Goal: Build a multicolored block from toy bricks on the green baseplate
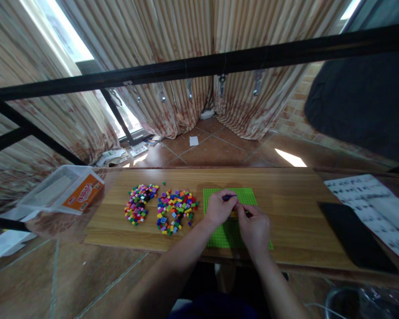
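Note:
A bright green studded baseplate [221, 239] lies on the wooden table, partly covered by my hands. Over its upper part, my left hand [220, 207] is closed around a small dark piece, with its fingertips close to those of my right hand [255, 226]. The right hand is also closed, and a dark bit shows between its fingers. Something small and yellow [233, 214] is visible between the two hands, mostly hidden. To the left of the plate lie two heaps of small multicoloured bricks, one nearer [176, 208] and one farther left [137, 206].
A clear plastic box [58, 188] with an orange label stands at the table's left end. At the right lie a black flat object [355, 235] and a printed sheet [368, 199]. A black metal bar [199, 65] crosses above the table's far side.

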A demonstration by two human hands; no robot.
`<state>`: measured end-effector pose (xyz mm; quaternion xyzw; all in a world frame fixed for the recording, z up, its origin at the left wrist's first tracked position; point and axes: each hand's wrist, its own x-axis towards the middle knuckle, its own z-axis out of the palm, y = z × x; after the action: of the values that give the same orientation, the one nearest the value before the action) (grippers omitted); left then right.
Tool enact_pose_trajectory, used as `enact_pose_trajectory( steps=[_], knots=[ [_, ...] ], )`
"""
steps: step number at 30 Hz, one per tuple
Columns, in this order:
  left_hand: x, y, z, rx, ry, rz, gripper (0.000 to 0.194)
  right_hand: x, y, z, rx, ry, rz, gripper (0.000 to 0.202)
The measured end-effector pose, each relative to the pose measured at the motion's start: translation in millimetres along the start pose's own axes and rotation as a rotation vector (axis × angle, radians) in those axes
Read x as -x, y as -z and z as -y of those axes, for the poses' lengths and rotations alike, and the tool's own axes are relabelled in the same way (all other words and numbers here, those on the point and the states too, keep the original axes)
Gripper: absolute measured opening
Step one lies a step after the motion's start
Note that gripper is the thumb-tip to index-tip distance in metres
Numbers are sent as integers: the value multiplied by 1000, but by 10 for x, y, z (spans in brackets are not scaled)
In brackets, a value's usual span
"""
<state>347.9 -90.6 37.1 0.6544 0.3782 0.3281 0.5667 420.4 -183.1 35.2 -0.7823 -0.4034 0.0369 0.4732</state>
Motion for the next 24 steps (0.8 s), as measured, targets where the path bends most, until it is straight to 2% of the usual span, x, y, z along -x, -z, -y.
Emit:
enact_pose_trajectory(
  steps=[4,10,17,21,24],
  knots=[
    [28,-6,-34,-47,-25,-22,13,-7,-14,-21,-94,-63,-8,38],
    [50,-14,-20,-62,-50,-36,12,-26,-51,-97,-265,-275,20,36],
    [50,9,51,-73,-92,-5,16,33,-7,-124,-281,-262,69,43],
    [140,134,36,-68,-120,-117,24,175,63,-196,-254,-260,78,48],
    [311,267,32,-49,-118,-188,26,288,117,-242,-204,-272,78,47]
  ],
)
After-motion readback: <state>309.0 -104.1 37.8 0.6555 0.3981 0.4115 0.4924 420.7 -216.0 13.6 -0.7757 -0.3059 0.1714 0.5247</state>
